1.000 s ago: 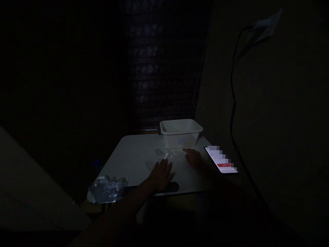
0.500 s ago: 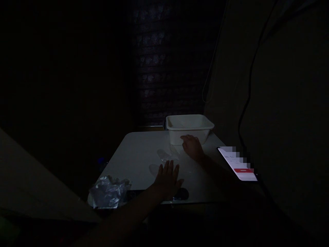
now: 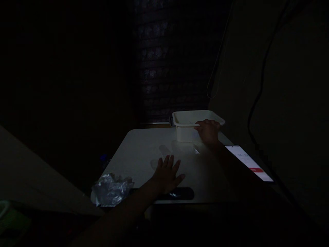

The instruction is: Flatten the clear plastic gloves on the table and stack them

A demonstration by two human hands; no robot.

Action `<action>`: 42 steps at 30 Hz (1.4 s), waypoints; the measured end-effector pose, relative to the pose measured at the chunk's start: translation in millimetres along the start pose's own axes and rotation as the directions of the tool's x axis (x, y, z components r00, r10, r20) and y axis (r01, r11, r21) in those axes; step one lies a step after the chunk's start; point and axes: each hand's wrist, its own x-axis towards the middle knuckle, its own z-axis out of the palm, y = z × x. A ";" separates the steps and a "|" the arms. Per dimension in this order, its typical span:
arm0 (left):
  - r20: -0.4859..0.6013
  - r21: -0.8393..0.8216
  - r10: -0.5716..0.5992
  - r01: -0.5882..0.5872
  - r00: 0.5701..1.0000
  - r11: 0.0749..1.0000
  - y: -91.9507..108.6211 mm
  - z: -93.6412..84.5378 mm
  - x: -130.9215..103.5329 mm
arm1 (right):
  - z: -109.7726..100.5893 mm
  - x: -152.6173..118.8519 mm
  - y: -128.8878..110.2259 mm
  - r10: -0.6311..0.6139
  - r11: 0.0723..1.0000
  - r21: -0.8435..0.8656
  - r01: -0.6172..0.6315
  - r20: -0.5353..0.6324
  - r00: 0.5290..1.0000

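My left hand (image 3: 168, 175) lies flat on the white table (image 3: 138, 147), fingers spread, holding nothing. Near its fingertips is a dim round clear patch (image 3: 154, 164), too dark to name. At the back right stands a white plastic tub (image 3: 189, 133). My right hand (image 3: 208, 132) is at the tub's near rim, its fingers bent over the edge and their tips hidden inside. A small shiny piece of clear plastic (image 3: 196, 150) lies on the table just in front of the tub.
A crumpled clear plastic bag (image 3: 111, 190) sits at the near left corner. Along the near edge is a dark strip (image 3: 183, 193), partly under my left wrist. A lit phone (image 3: 250, 163) lies at the right, near a hanging black cable (image 3: 260, 85). The room is very dark.
My right hand has moved from in front of the tub up to its rim. The clear plastic near my left fingertips has shifted right. My left hand stays flat; the view has shifted slightly.
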 end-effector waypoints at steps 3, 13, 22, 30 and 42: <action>0.014 0.004 0.047 -0.047 0.999 0.999 1.0 -0.7 0.8 | 1.0 0.2 11.4 0.026 1.000 0.003 -0.026 -0.020 0.999; -0.133 0.066 0.073 -0.064 0.988 0.996 9.4 2.0 13.3 | -17.9 -24.3 -6.0 -0.221 0.963 0.158 0.219 -0.009 0.975; -0.070 0.043 0.099 -0.096 0.993 0.994 25.0 11.1 13.1 | 12.7 -115.7 3.2 -0.500 0.862 0.273 0.427 0.321 0.804; -0.060 0.072 0.112 -0.108 0.992 0.992 30.2 9.5 4.2 | -3.9 -93.6 25.5 -0.167 0.977 -0.071 0.202 0.340 0.925; -0.090 0.021 0.118 -0.116 0.989 0.993 25.4 15.4 9.7 | -4.6 -93.5 -9.7 -0.464 0.884 0.165 0.437 0.418 0.781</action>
